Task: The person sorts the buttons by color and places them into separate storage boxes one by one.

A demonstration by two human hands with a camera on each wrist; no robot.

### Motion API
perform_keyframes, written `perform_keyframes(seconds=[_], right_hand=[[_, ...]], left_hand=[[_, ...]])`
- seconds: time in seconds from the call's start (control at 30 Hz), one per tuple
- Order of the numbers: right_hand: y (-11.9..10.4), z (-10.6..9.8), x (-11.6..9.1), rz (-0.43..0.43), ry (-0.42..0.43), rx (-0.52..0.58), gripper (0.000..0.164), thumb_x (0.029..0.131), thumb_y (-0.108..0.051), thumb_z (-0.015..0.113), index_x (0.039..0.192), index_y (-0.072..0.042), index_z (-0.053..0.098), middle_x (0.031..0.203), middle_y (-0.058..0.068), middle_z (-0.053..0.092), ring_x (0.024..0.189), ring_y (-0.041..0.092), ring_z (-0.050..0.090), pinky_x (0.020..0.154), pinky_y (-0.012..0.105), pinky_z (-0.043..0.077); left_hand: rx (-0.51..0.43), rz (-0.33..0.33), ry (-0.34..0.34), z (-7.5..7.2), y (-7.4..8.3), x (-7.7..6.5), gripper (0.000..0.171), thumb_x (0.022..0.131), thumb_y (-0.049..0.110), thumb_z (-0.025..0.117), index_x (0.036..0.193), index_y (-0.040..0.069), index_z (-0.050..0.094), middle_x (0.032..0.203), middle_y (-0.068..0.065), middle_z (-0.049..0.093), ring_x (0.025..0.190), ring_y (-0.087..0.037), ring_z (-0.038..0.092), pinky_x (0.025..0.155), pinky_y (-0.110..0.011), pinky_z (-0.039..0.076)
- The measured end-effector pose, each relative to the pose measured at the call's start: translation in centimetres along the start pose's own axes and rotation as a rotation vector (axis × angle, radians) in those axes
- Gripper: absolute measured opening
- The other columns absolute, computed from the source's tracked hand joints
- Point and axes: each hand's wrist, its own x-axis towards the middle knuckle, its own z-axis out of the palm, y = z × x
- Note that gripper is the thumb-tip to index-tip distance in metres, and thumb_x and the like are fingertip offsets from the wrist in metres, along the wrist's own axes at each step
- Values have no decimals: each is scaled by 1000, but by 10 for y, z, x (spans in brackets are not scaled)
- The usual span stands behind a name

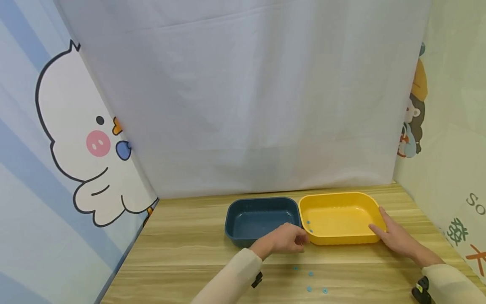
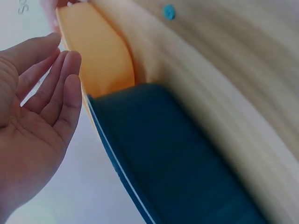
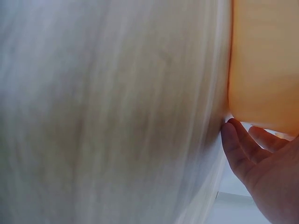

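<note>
In the head view, my left hand (image 1: 285, 239) hovers in front of the spot where the dark blue tub (image 1: 243, 244) and yellow tub (image 1: 341, 240) meet. Its fingers are loosely bent, and the left wrist view shows nothing between thumb and fingertips. At the yellow tub's right front corner, my right hand (image 1: 396, 238) holds the wall, thumb over the rim and fingers along the outside. Two small light blue pieces (image 1: 308, 222) lie inside the yellow tub at its left end. Several more small blue pieces (image 1: 311, 273) are scattered on the table before the tubs.
Both tubs stand side by side on a wood-grain table (image 1: 182, 236). Behind them hangs a pale cloth (image 1: 243, 105). Printed panels border the table, with a white cartoon bird (image 1: 72, 114) on the left one and a green-tinted panel (image 1: 455, 169) on the right.
</note>
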Motion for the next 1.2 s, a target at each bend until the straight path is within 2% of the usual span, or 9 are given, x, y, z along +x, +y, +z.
perform_keyframes(seconds=[0.13, 0.17, 0.3, 0.6, 0.73, 0.83, 1.07, 1.2], right_hand=[[0, 0, 0, -3, -2, 1, 81, 102, -31, 44, 142, 16, -8, 141, 46, 1, 126, 62, 11, 100, 69, 10], [1, 1, -1, -2, -3, 1, 81, 102, -31, 44, 142, 16, -8, 141, 46, 1, 127, 62, 10, 100, 69, 10], [1, 1, -2, 7, -7, 4, 81, 101, -31, 45, 142, 16, -7, 141, 46, 1, 126, 62, 11, 99, 69, 10], [1, 0, -1, 1, -5, 7, 81, 102, -32, 43, 142, 16, -8, 141, 46, 1, 126, 62, 9, 100, 69, 9], [0, -1, -1, 2, -3, -2, 81, 102, -32, 43, 142, 16, -8, 141, 46, 2, 126, 63, 11, 100, 69, 10], [-1, -1, -1, 5, -3, 0, 80, 102, -32, 43, 143, 16, -7, 141, 46, 2, 126, 62, 10, 100, 69, 10], [-2, 0, -1, 5, 1, 4, 80, 101, -30, 45, 143, 16, -6, 141, 46, 2, 127, 62, 11, 100, 69, 11], [-3, 0, -1, 4, -2, 11, 80, 102, -30, 44, 142, 16, -7, 141, 46, 2, 127, 62, 10, 100, 69, 10]], left_hand=[[22, 11, -65, 10, 3, -8, 19, 85, 10, 71, 104, 8, 69, 96, 4, 68, 77, 4, 57, 74, -10, 43], [25, 12, -76, 13, 2, -10, 20, 85, 10, 71, 105, 8, 69, 96, 4, 68, 77, 4, 57, 70, -9, 44], [59, 11, -96, 25, -6, -16, 22, 84, 11, 73, 105, 9, 70, 96, 5, 67, 77, 4, 59, 69, -9, 44], [196, -5, -54, 43, -26, -18, 25, 80, 21, 78, 103, 14, 72, 89, 9, 61, 76, 4, 52, 68, -8, 41], [180, -49, -45, 48, -32, -18, 24, 81, 23, 77, 103, 15, 73, 91, 10, 62, 77, 5, 53, 69, -8, 41], [156, -57, -30, 51, -35, -18, 22, 81, 24, 77, 102, 16, 74, 91, 11, 62, 77, 6, 54, 68, -8, 42], [120, 8, -9, 53, -38, -17, 14, 81, 22, 77, 93, 16, 75, 85, 13, 63, 73, 9, 53, 67, -6, 41], [137, 62, -12, 53, -37, -16, 11, 81, 23, 77, 91, 17, 76, 84, 14, 65, 73, 11, 52, 67, -5, 40]])
